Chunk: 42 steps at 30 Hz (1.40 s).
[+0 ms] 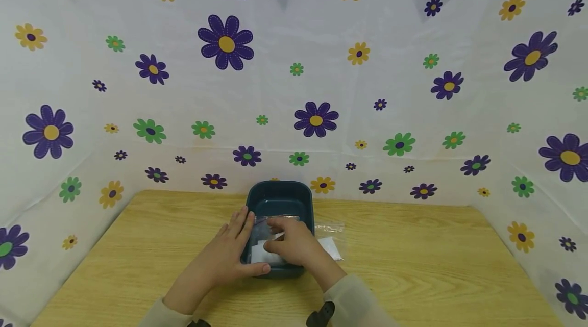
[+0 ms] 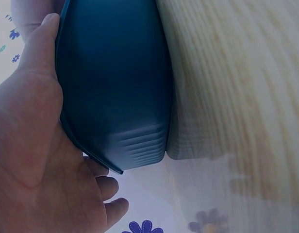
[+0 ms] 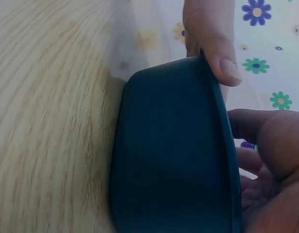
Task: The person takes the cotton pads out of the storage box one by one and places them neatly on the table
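Note:
A dark teal plastic box [image 1: 280, 189] stands on the table. Inside lies a clear zip bag [image 1: 262, 227] with something white and flat in its lower part. My left hand [image 1: 222, 255] rests along the box's left side, its fingers stretched over the rim and its thumb at the near rim. My right hand [image 1: 294, 243] reaches over the right rim, bent index finger and thumb apart above the bag; its other fingers are mostly hidden. Just right of the box, a second clear zip bag [image 1: 337, 235] with a white piece in it lies partly behind my right hand.
The box stands on a light wood-grain table [image 1: 427, 255], near its back edge. A white cloth [image 1: 294, 87] printed with purple, yellow and green flowers rises behind the table and at both sides.

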{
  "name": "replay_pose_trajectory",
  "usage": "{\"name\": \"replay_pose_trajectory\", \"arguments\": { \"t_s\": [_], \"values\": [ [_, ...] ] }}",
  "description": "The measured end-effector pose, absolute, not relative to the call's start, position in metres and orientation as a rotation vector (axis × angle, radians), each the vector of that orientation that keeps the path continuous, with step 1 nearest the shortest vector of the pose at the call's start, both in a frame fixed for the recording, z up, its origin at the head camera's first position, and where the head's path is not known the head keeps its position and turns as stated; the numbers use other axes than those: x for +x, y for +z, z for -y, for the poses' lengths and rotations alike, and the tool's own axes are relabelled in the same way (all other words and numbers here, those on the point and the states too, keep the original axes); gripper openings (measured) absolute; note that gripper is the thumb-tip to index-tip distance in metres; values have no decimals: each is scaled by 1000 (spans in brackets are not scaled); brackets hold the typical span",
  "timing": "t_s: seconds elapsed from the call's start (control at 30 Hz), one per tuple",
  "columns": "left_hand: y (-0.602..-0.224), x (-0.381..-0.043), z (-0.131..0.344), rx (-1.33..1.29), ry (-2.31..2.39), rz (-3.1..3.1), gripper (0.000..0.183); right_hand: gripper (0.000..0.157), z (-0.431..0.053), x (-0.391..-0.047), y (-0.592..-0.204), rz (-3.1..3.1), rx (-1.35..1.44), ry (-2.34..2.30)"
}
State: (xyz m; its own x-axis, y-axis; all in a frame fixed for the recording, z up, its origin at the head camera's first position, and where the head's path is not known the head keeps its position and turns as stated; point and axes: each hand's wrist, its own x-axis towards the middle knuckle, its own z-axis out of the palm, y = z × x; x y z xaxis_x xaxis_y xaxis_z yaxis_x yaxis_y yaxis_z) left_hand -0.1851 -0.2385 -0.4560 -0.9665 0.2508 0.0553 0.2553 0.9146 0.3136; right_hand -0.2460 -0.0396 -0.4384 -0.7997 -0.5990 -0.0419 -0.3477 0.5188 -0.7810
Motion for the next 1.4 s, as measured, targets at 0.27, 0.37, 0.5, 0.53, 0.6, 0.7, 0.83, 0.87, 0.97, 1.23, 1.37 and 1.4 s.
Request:
{"name": "replay_pose_trajectory", "arguments": {
  "t_s": [0.27, 0.37, 0.5, 0.53, 0.6, 0.7, 0.83, 0.87, 0.97, 1.23, 1.37, 1.4],
  "values": [
    [-459, -186, 239, -407, -493, 3045, 120, 63, 42, -245, -439, -2613, -811, -1067],
    [-460, -187, 239, -403, -491, 3045, 119, 62, 40, -247, -439, -2620, -764, -1181],
    [-459, -187, 239, -397, -496, 3047, 118, 55, 33, -251, -437, -2571, -727, -1301],
    [-459, -188, 239, -396, -500, 3048, 118, 53, 31, -252, -436, -2547, -718, -1339],
    [-458, -188, 239, -392, -503, 3051, 118, 47, 26, -253, -434, -2489, -682, -1420],
    [-458, -189, 239, -382, -514, 3061, 119, 39, 18, -256, -432, -2420, -612, -1535],
    [-457, -190, 238, -367, -515, 3078, 120, 34, 6, -257, -431, -2276, -506, -1727],
    [-457, -190, 237, -363, -515, 3082, 120, 33, 3, -257, -431, -2226, -475, -1779],
    [-457, -190, 236, -351, -508, 3091, 122, 34, -5, -256, -430, -2105, -414, -1904],
    [-458, -189, 237, -353, -530, 3108, 123, 35, -23, -248, -436, -1992, -339, -2043],
    [-458, -188, 238, -354, -536, 3104, 123, 37, -32, -249, -438, -1967, -296, -2077],
    [-458, -188, 238, -357, -535, 3101, 123, 38, -35, -250, -438, -1962, -281, -2089]
  ]
}}
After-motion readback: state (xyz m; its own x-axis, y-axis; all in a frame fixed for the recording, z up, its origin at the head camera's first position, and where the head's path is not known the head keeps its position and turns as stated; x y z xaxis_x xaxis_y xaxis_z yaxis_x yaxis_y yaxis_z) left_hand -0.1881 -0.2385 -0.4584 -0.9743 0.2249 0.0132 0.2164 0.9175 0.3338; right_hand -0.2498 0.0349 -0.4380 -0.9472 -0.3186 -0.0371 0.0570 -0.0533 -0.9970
